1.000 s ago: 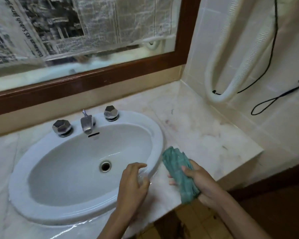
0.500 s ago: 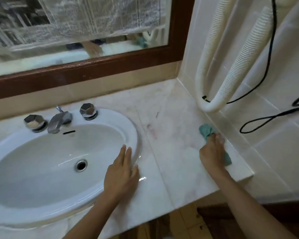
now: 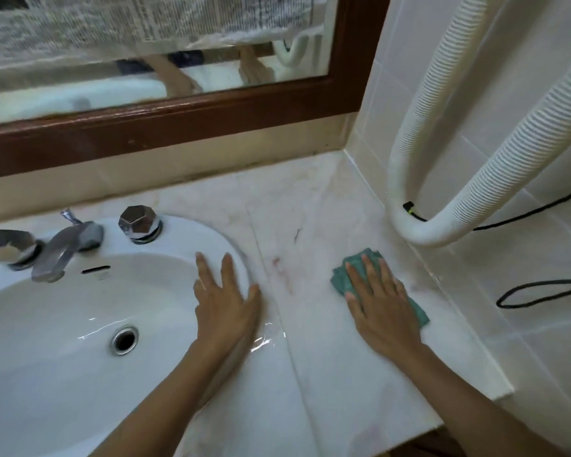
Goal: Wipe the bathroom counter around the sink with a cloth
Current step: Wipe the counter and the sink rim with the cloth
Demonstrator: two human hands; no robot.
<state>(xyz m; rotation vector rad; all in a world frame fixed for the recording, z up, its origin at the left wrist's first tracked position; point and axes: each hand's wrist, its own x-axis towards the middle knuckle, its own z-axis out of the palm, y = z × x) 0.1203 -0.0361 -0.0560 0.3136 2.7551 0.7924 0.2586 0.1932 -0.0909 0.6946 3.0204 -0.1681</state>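
1. The right grip lies flat on the green cloth. Its fingers are straight and a little spread. It presses the cloth down on the marble bench and does not curl around it.
2. The cloth is under the palm and fingers of this grip. Its edge shows past the fingertips and on the thumb side, which faces the sink. One corner shows on the side away from the sink.
3. The cloth lies to the right of the sink, well apart from its rim. A reddish stain on the bench is between the sink and the cloth.
4. The left grip is open too and holds nothing. Its straight fingers rest on the right rim of the sink, and the thumb lies on the bench just beside the rim.
5. A thin film of water shines on the bench just beside the sink's front right rim, near the left wrist.
6. A newspaper sheet shows in the mirror behind the sink. Its print is too blurred to read.
7. A faucet stands at the back of the sink between two metal knobs.
8. Half a second ago the right grip's fingers were bent over a bunched cloth that was farther from the sink. Now the fingers are flat and the cloth is a little closer to the sink. The left grip has stayed flat on the sink's right rim.
9. One second ago the right grip held the cloth in the air in front of the sink.
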